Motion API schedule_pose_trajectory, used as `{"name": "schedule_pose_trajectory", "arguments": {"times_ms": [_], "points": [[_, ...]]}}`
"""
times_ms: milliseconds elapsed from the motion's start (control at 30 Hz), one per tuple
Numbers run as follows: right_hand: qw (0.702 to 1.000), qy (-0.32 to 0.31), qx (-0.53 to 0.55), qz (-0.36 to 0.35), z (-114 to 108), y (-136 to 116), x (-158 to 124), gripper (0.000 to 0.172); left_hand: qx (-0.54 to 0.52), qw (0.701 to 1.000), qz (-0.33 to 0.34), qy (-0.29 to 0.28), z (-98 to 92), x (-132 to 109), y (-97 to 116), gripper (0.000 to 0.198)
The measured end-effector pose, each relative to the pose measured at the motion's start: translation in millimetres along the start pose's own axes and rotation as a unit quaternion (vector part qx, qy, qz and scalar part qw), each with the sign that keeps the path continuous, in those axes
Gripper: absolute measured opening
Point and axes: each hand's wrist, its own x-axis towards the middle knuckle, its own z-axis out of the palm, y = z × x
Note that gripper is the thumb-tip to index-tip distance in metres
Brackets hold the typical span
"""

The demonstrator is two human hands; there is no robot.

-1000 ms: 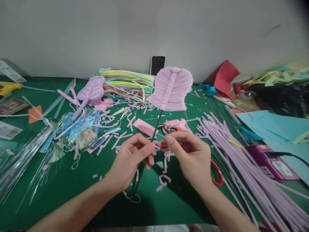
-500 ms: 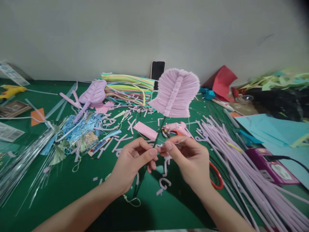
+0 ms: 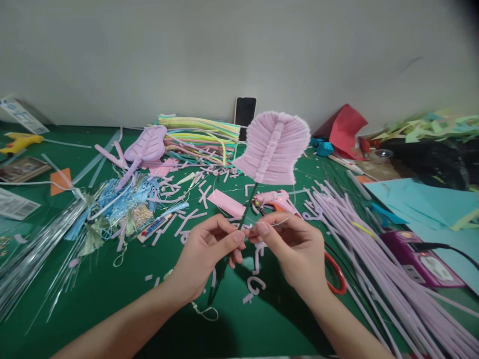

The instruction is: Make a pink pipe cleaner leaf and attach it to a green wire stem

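Note:
My left hand [image 3: 209, 249] is closed on a dark green stem [image 3: 248, 207] that leans up to the right. On top of that stem stands a fuzzy lilac leaf shape [image 3: 275, 149] made of pipe cleaners, with a raised rib down its middle. My right hand [image 3: 290, 244] pinches a thin wire [image 3: 281, 221] close beside the stem, its fingertips almost touching my left ones. The wire curves in a loose loop around the stem below the leaf; its far end is hard to make out.
A pink glue gun [image 3: 275, 198] and a pink paper strip [image 3: 225, 203] lie behind my hands. Lilac pipe cleaners [image 3: 359, 239] spread at right beside a purple power box [image 3: 421, 259] and red scissors handle [image 3: 339, 274]. A lilac leaf-shaped fan [image 3: 145, 144], blue tassels [image 3: 116, 199] and a phone [image 3: 245, 112] are farther back.
Both hands keep their hold on the stem and the wire. The whole view has shifted slightly, and the leaf sits a touch lower in it.

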Motion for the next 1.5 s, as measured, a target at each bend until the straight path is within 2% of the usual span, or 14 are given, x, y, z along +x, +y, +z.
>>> {"name": "schedule_pose_trajectory", "arguments": {"times_ms": [333, 600, 733, 800, 900, 1000, 1067, 1100, 1133, 1200, 1267, 1300, 1367, 1500], "points": [[1.000, 0.010, -0.016, 0.011, 2.4, -3.1, 2.7, 0.010, 0.019, 1.000, 0.012, -0.004, -1.1, -0.3, -2.6, 0.024], [0.996, -0.010, 0.054, 0.065, 0.6, 1.9, -2.9, 0.014, 0.083, 0.995, 0.045, 0.028, -1.6, -4.2, -1.5, 0.023], [0.985, -0.043, 0.078, 0.145, -5.6, 5.8, -14.1, 0.019, 0.125, 0.990, -0.014, 0.071, -3.1, -21.8, -10.5, 0.026], [0.975, -0.030, 0.100, 0.197, -4.7, 7.7, -25.9, 0.021, 0.118, 0.986, -0.047, 0.113, -2.0, -32.8, -20.0, 0.029], [0.960, -0.014, 0.115, 0.253, 0.9, 9.3, -47.6, 0.029, 0.084, 0.983, -0.050, 0.156, 2.1, -46.2, -33.7, 0.028], [0.962, -0.041, 0.053, 0.267, -2.2, 8.6, -58.1, 0.038, 0.065, 0.985, -0.026, 0.155, 4.8, -51.2, -39.0, 0.028], [0.976, -0.029, -0.069, 0.205, -15.2, 7.3, -50.8, 0.042, 0.067, 0.987, -0.014, 0.146, 3.9, -49.8, -37.2, 0.026], [0.976, 0.002, -0.164, 0.145, -24.7, 7.0, -42.8, 0.044, 0.067, 0.987, -0.012, 0.142, 3.0, -48.1, -35.4, 0.024], [0.956, 0.030, -0.282, 0.077, -35.2, 7.2, -32.5, 0.045, 0.066, 0.988, -0.012, 0.138, 2.0, -45.9, -33.3, 0.023], [0.853, 0.070, -0.516, -0.042, -55.6, 10.6, -8.6, 0.054, 0.058, 0.990, -0.011, 0.129, 0.9, -41.0, -29.4, 0.022], [0.752, 0.074, -0.649, -0.090, -69.6, 19.1, 14.0, 0.062, 0.047, 0.990, -0.004, 0.132, 1.8, -36.5, -27.3, 0.021], [0.727, 0.055, -0.679, -0.087, -73.2, 24.8, 23.3, 0.063, 0.041, 0.990, -0.001, 0.138, 2.8, -34.7, -27.0, 0.021], [0.714, 0.024, -0.697, -0.060, -74.6, 37.1, 36.7, 0.061, 0.032, 0.988, 0.001, 0.151, 5.0, -32.5, -27.3, 0.020], [0.744, 0.036, -0.667, -0.013, -71.3, 46.9, 45.4, 0.040, 0.011, 0.989, 0.003, 0.151, 5.3, -31.2, -27.6, 0.022]]}}
